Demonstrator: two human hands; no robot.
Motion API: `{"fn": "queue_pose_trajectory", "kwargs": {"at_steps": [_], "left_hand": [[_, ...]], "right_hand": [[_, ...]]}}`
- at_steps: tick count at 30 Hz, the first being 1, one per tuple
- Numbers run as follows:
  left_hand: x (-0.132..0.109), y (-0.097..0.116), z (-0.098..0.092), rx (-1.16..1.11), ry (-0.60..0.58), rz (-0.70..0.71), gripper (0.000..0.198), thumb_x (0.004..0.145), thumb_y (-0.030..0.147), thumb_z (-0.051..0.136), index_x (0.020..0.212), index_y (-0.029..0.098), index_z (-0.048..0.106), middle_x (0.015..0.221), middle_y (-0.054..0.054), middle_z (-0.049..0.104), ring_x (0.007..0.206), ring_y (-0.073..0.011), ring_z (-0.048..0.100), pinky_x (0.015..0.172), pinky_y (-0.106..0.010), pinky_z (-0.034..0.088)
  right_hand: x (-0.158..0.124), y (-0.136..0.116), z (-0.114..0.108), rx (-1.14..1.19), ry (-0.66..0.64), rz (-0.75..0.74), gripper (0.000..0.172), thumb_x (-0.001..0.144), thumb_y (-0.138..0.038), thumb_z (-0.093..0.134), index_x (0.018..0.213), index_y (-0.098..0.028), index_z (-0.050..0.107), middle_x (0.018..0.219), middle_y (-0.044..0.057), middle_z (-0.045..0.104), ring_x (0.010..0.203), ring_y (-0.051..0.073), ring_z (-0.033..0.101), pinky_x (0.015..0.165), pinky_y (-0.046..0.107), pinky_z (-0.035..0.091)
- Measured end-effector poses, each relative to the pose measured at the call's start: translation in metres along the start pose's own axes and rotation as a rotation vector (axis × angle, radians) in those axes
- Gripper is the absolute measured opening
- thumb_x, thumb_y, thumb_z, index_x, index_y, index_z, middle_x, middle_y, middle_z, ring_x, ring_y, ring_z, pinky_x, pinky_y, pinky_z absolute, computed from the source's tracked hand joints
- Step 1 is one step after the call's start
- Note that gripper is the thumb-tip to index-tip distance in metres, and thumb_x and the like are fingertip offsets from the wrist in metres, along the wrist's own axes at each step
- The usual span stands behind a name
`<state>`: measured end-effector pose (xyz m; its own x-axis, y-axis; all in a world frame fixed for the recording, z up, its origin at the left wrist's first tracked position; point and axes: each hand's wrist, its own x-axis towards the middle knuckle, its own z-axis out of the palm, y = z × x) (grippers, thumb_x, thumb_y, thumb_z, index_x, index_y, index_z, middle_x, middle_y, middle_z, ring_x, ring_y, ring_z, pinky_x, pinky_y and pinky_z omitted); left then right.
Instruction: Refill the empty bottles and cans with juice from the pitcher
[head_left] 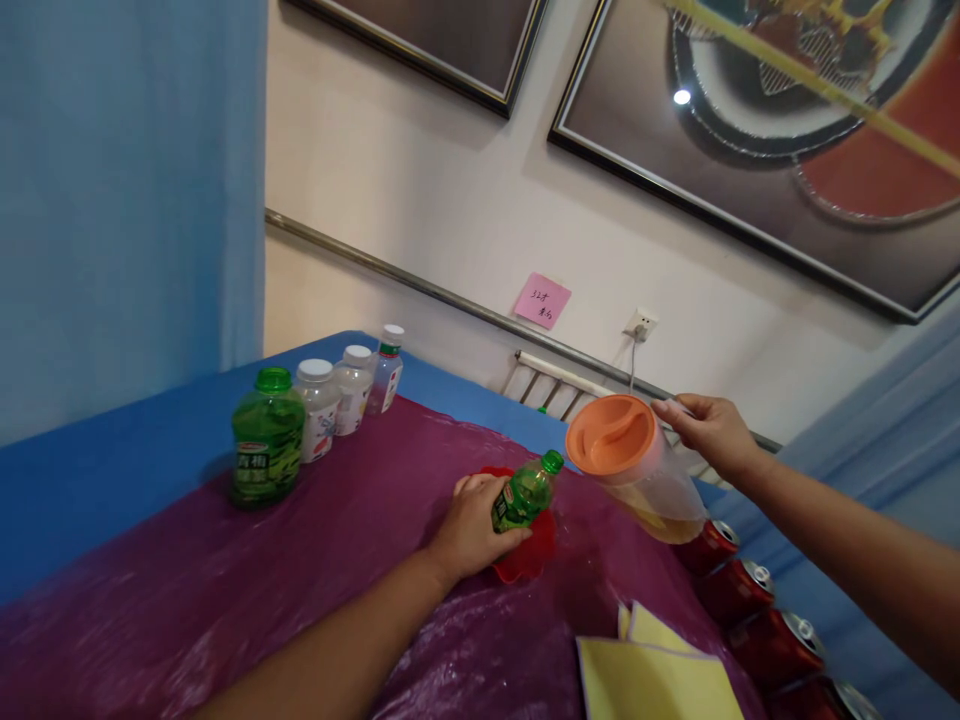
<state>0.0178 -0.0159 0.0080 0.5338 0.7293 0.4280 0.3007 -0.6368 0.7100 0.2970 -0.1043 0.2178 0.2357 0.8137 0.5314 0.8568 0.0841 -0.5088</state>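
Observation:
My left hand [472,530] is wrapped round a small green plastic bottle [526,492], which leans to the right with its open neck toward the pitcher. Beneath the bottle lies a red scalloped dish [525,560], partly hidden by the hand. My right hand [709,435] grips the handle of a clear plastic pitcher [664,495] with an orange lid [611,435]. The pitcher is tilted to the left, its lid close to the bottle's mouth, and some yellowish liquid shows low inside. No stream between them can be made out.
A large green bottle [268,440] and several clear white-capped bottles [319,410] stand at the left. Red cans [776,645] line the right edge. Yellow cloths [660,680] lie in front on the purple sheet [330,590]. Behind are a wall rail [420,283] and socket [640,325].

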Motion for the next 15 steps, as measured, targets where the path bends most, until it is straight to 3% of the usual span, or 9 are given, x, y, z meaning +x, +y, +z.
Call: {"fn": "queue_pose_trajectory", "kwargs": {"at_steps": [3, 15], "left_hand": [[0.0, 0.0, -0.0001, 0.008, 0.002, 0.008, 0.046, 0.068, 0.037, 0.086, 0.109, 0.027, 0.069, 0.115, -0.005, 0.072, 0.113, -0.0313, 0.061, 0.102, -0.044, 0.04], [-0.0003, -0.002, 0.0013, -0.007, 0.009, 0.013, 0.048, 0.067, 0.039, 0.085, 0.111, 0.028, 0.069, 0.112, -0.004, 0.072, 0.111, -0.0302, 0.062, 0.102, -0.044, 0.041]], "right_hand": [[0.0007, -0.0002, -0.0008, 0.011, -0.053, 0.025, 0.07, 0.07, -0.082, 0.067, 0.049, -0.024, 0.035, 0.048, -0.005, 0.026, 0.047, 0.01, 0.027, 0.042, 0.026, 0.021], [0.0051, -0.0036, -0.001, -0.032, -0.048, -0.011, 0.071, 0.071, -0.082, 0.065, 0.051, -0.024, 0.031, 0.051, -0.005, 0.023, 0.049, 0.009, 0.023, 0.043, 0.026, 0.018]]}}
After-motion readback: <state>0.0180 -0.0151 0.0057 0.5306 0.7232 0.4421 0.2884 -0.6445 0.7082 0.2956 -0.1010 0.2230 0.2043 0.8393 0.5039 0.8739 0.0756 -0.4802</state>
